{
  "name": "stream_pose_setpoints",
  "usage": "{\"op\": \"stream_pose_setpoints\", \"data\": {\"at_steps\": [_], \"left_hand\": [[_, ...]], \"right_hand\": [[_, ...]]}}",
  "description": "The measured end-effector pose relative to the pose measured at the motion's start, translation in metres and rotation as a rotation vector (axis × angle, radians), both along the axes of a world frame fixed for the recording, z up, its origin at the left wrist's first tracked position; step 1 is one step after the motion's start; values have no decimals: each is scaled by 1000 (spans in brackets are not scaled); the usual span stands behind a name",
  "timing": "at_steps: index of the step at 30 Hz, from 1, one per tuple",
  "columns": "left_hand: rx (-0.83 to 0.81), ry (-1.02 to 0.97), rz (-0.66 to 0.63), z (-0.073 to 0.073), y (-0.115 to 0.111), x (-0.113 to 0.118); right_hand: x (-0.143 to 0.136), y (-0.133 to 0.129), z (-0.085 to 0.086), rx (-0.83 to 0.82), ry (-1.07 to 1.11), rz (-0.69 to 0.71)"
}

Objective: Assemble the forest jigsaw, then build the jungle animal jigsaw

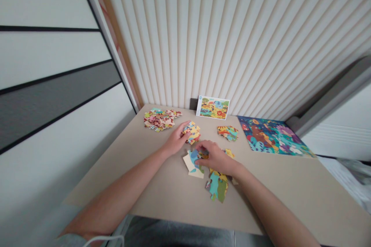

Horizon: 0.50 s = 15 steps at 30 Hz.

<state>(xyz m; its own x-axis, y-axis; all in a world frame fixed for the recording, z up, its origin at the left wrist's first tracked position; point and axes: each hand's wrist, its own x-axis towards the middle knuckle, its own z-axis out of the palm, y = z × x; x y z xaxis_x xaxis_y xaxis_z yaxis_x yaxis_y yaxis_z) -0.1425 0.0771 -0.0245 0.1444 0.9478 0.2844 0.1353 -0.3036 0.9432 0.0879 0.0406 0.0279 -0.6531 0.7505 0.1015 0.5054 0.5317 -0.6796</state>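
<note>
My left hand [177,139] is closed around a stack of puzzle pieces [192,132], mostly yellow, held just above the table. To its right my right hand [216,157] has its thumb and fingers curled in a pinch on a blue puzzle piece [194,154]. That piece is partly covered by the fingertips. Under and beside the right hand lie a joined corner section [191,166] with a pale border and a larger joined section [218,186] in teal, green and yellow. My right hand and forearm hide part of these sections.
A heap of puzzle pieces [159,119] lies at the back left, a smaller pile [228,132] at right. The picture card [213,107] leans against the ribbed wall [185,38]. A finished dark blue puzzle [272,137] covers the back right of the table [162,197].
</note>
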Motion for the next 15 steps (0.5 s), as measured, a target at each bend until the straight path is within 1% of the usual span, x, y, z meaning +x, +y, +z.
{"op": "stream_pose_setpoints", "data": {"at_steps": [2,4,6,8,10,11,13,15], "left_hand": [[5,-8,-6,0,0,0],[3,-34,-22,-1,1,0],[-3,-45,-21,-2,2,0],[-9,-36,-10,-4,2,0],[-15,-30,-12,-5,3,0],[-18,-29,-14,-5,3,0],[-22,-28,-9,-6,3,0],[-21,-25,-3,-6,3,-1]], "right_hand": [[0,1,5,-182,157,9],[4,8,9,-300,336,-52],[15,21,11,-294,497,-209],[34,38,8,-207,589,-407],[58,56,2,-144,563,-554],[70,63,-1,-104,505,-620],[89,73,-6,72,285,-729],[97,74,-9,257,63,-771]]}}
